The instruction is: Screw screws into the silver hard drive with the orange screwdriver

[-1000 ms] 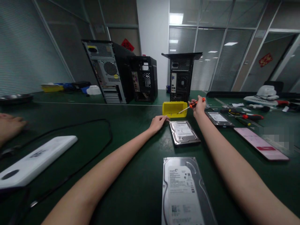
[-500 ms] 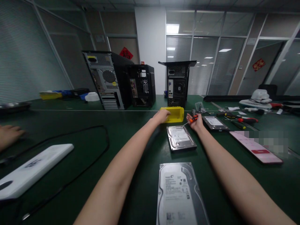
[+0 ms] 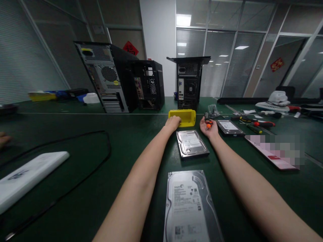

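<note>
Head camera shows my right hand holding an orange-handled tool beside the yellow tray, beyond a hard drive. My left hand is at the tray, grip unclear.

Between 5 and 6 o'clock, the near hard drive runs off; the white case does at 8, a person's blurred hand at 9. The left grip's fingertips are hidden, the screwdriver's shaft indistinct in the right grip.

Office-like room; glass partitions; green worktable.
</note>
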Motion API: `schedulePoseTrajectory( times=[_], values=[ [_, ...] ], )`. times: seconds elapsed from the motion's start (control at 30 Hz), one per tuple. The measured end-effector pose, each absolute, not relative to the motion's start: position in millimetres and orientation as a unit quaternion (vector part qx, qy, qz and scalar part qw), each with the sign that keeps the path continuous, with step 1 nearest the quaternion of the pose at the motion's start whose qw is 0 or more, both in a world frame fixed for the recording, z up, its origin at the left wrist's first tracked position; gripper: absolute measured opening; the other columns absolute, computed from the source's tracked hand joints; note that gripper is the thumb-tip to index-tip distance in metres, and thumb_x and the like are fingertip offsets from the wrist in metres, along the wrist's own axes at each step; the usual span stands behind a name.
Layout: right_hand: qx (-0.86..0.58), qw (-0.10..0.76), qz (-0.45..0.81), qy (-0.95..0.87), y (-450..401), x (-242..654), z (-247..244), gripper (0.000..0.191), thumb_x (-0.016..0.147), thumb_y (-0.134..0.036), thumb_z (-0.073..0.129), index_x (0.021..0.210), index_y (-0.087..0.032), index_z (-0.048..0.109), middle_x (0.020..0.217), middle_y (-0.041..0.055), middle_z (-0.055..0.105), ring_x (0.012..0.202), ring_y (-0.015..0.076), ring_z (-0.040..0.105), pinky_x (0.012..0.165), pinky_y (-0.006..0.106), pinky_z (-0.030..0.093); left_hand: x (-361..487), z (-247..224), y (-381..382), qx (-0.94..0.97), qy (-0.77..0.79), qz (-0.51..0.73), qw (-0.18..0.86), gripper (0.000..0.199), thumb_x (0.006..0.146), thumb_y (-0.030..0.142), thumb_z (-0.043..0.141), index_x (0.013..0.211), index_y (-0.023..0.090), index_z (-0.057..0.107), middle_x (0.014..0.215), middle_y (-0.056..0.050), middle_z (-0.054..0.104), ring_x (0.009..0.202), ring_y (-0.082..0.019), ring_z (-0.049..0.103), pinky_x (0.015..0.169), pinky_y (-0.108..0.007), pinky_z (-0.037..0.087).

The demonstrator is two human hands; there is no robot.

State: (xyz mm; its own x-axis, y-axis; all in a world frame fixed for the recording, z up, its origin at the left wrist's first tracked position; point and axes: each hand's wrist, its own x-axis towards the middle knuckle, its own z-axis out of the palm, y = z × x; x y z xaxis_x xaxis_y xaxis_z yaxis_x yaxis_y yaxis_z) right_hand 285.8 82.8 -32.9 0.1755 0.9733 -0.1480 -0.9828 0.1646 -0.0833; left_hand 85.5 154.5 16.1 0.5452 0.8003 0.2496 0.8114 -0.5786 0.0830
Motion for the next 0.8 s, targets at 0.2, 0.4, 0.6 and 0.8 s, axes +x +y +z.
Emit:
schedulePoseTrajectory(
  times=[0.2,0.4,0.6,0.8],
  values=[
    [-0.079,0.765,0.639,0.03,83.2,285.3,-32.0,0.018,0.082,-0.024,0.045,0.066,-0.022,0.037,0.069,0.0037,0.063,0.071,0.0125,0.068,0.063,0.025,0.061,90.0,13.6,154.7,-0.882,-0.449,-0.139,0.043,0.029,0.088,0.021,0.054,0.111,0.02,0.071,0.112,-0.014,0.067,0.108,-0.028,0.062,0.094,-0.037,0.045],
    [-0.073,0.766,0.637,0.033,83.6,284.7,-31.4,0.018,0.081,-0.023,0.045,0.066,-0.022,0.037,0.068,0.0024,0.063,0.068,0.0114,0.066,0.063,0.025,0.061,92.6,9.8,154.6,-0.881,-0.445,-0.15,0.05,0.03,0.088,0.018,0.051,0.112,0.018,0.07,0.111,-0.016,0.067,0.108,-0.029,0.062,0.094,-0.038,0.046],
    [-0.073,0.77,0.633,0.036,84.1,284.2,-31.9,0.018,0.082,-0.023,0.045,0.066,-0.021,0.037,0.069,0.0037,0.063,0.067,0.0122,0.066,0.061,0.025,0.06,89.7,15.1,151.5,-0.878,-0.445,-0.171,0.039,0.032,0.087,0.015,0.052,0.114,0.018,0.069,0.11,-0.014,0.069,0.106,-0.027,0.064,0.094,-0.035,0.046],
    [-0.082,0.771,0.63,0.047,82.6,283.7,-30.4,0.02,0.085,-0.024,0.044,0.067,-0.02,0.037,0.071,0.0049,0.064,0.069,0.0131,0.066,0.059,0.026,0.06,85.8,20.6,145.1,-0.891,-0.396,-0.222,0.012,0.034,0.086,0.018,0.058,0.119,0.018,0.066,0.106,-0.008,0.072,0.102,-0.021,0.066,0.091,-0.029,0.048]
  ],
)
